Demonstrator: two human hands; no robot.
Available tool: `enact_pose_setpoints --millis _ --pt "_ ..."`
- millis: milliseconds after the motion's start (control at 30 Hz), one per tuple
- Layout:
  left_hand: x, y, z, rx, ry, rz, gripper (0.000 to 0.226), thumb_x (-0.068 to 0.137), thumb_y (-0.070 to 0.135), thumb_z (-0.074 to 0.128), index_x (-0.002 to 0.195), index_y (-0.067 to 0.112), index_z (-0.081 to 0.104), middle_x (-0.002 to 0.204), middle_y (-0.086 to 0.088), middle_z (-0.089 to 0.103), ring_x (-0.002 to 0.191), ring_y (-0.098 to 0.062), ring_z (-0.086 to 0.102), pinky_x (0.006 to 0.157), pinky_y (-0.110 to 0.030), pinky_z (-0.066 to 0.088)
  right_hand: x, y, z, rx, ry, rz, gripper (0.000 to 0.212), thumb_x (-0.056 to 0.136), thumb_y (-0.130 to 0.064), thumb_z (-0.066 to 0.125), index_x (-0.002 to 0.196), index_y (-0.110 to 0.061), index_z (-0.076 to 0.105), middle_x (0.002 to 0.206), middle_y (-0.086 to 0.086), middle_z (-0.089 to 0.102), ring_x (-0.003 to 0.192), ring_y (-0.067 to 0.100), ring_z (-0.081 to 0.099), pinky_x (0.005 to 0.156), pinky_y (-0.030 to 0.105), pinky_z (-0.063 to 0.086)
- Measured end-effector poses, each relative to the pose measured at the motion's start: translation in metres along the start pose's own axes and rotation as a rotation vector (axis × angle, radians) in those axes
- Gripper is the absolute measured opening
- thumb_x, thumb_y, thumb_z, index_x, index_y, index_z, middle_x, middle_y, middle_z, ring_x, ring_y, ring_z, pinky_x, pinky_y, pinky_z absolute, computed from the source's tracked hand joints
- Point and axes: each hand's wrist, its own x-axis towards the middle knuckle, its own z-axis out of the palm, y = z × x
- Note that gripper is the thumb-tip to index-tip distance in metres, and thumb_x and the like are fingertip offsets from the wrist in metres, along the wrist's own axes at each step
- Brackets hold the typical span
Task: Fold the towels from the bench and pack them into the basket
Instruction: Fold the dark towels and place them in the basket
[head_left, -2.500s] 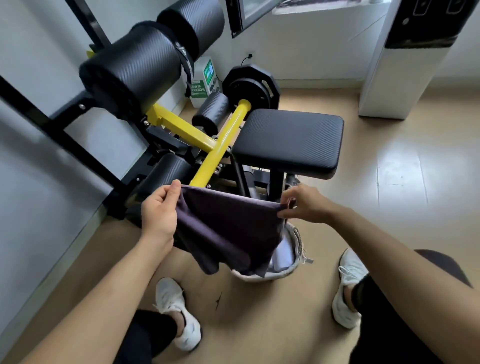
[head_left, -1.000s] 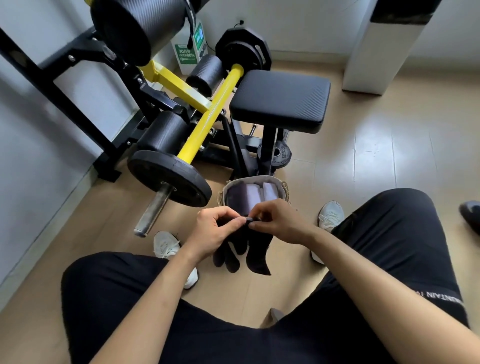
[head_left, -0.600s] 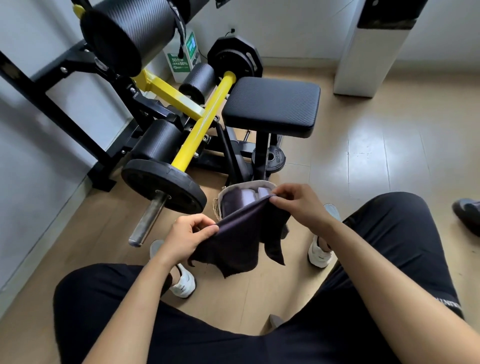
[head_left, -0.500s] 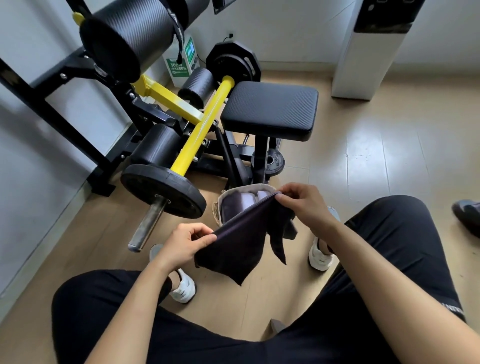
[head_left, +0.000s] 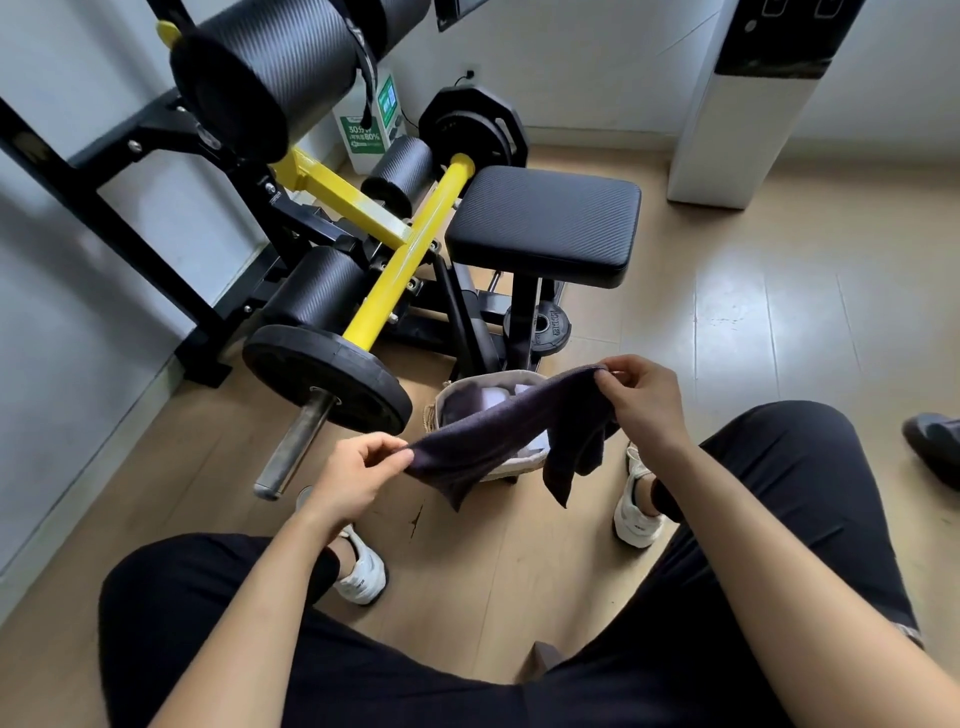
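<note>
While pinching with the curled fingers (head_left: 387, 451) and thumb of the left hand (head_left: 358, 475), held the near end of the dark towel (head_left: 498, 431) low and to the left. Pinched the far end between thumb and fingertips of the right hand (head_left: 644, 402), higher and to the right. Held the towel pulled into a narrow band between both hands, off the floor, just above and in front of the basket (head_left: 440, 415), hiding its near rim. Left two loose corners dangling, one under the middle, one under the right hand. Saw paler folded towels (head_left: 491, 397) lying inside the basket, behind the band. Saw the basket standing on the wooden floor (head_left: 779, 338) at the foot of the black padded bench (head_left: 545, 228), just right of a weight plate (head_left: 327, 376) on a yellow bar (head_left: 400, 260). Had the left shoe (head_left: 361, 569) and right shoe (head_left: 634, 512) planted either side, well apart.
</note>
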Motion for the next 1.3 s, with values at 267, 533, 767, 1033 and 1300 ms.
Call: enact_pose_setpoints --millis 267,533,767,1033,1300 --pt "-0.007 0.026 0.018 -0.364 0.110 0.068 0.009 0.094 0.006 0.066 0.090 0.011 0.072 0.085 -0.001 0.073 0.085 -0.014 0.064 0.087 -0.034 0.051 -0.013 -0.006 0.009 0.180 -0.265 0.027 0.008 0.092 0.001 0.066 0.092 -0.003 0.073 0.075 0.016 0.064 0.063 0.018 0.063 0.058 0.028 0.055" --pt "-0.014 0.034 0.042 -0.429 0.051 0.040 0.008 0.092 0.009 0.068 0.097 0.010 0.075 0.093 -0.006 0.076 0.091 -0.017 0.069 0.088 -0.030 0.055 -0.031 -0.009 0.020 0.211 -0.616 -0.001 0.026 0.093 0.007 0.061 0.115 -0.002 0.073 0.104 0.017 0.074 0.092 0.019 0.071 0.087 0.030 0.058" --pt "-0.019 0.035 0.053 -0.468 -0.024 0.026 0.014 0.091 0.007 0.069 0.103 0.006 0.076 0.096 -0.012 0.077 0.091 -0.021 0.070 0.090 -0.040 0.058 -0.048 -0.013 0.033 0.117 -0.638 -0.131 0.012 0.087 -0.002 0.074 0.097 -0.006 0.079 0.081 0.008 0.078 0.074 0.018 0.074 0.074 0.029 0.058" --pt "-0.029 0.048 0.068 -0.506 -0.049 0.018 0.014 0.090 0.002 0.069 0.099 0.007 0.078 0.098 -0.014 0.078 0.090 -0.021 0.072 0.091 -0.043 0.059 -0.057 -0.017 0.041 -0.041 -0.608 -0.233 0.012 0.083 -0.021 0.082 0.076 -0.030 0.078 0.070 -0.003 0.076 0.065 0.015 0.073 0.067 0.032 0.060" --pt "-0.031 0.049 0.069 -0.507 -0.086 0.026 0.032 0.079 0.023 0.075 0.107 0.006 0.078 0.103 -0.014 0.078 0.099 -0.027 0.073 0.096 -0.048 0.057 -0.057 -0.015 0.043 -0.108 -0.560 -0.259 0.011 0.083 -0.027 0.082 0.076 -0.021 0.077 0.061 -0.006 0.071 0.057 0.010 0.068 0.057 0.023 0.052"
